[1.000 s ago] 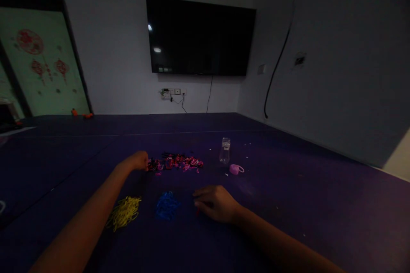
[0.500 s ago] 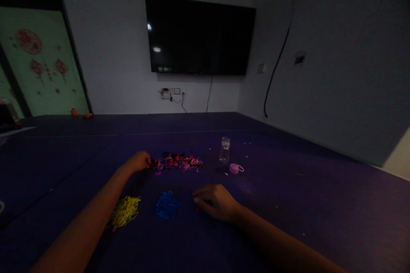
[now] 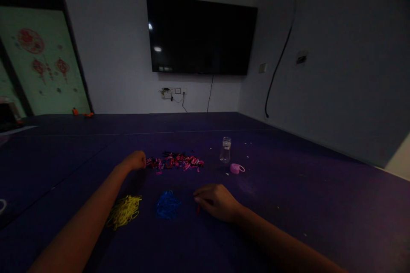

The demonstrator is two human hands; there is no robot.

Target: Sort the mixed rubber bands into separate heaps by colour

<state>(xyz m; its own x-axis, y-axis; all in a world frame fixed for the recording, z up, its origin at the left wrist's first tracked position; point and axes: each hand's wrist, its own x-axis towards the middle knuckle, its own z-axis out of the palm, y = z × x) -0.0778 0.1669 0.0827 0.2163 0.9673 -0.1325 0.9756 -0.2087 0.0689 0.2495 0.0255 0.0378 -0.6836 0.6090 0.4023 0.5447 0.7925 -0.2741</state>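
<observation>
My left hand (image 3: 136,161) reaches forward to the left end of a mixed heap of red, pink and black bands (image 3: 177,161), its fingers curled and pinched at the heap's edge. My right hand (image 3: 215,201) rests on the purple table (image 3: 288,187), fingers curled downward over a small red band (image 3: 198,209). A blue pile of bands (image 3: 168,205) lies just left of my right hand. Under my left forearm lies a yellow pile of bands (image 3: 124,211).
A small clear bottle (image 3: 226,150) stands behind the heap to the right, with a pink lid (image 3: 236,168) beside it. A dark television (image 3: 201,35) hangs on the far wall above a socket strip (image 3: 171,92). The room is dim.
My left hand has pulled back a little from the mixed heap toward the left. My right hand stays in place.
</observation>
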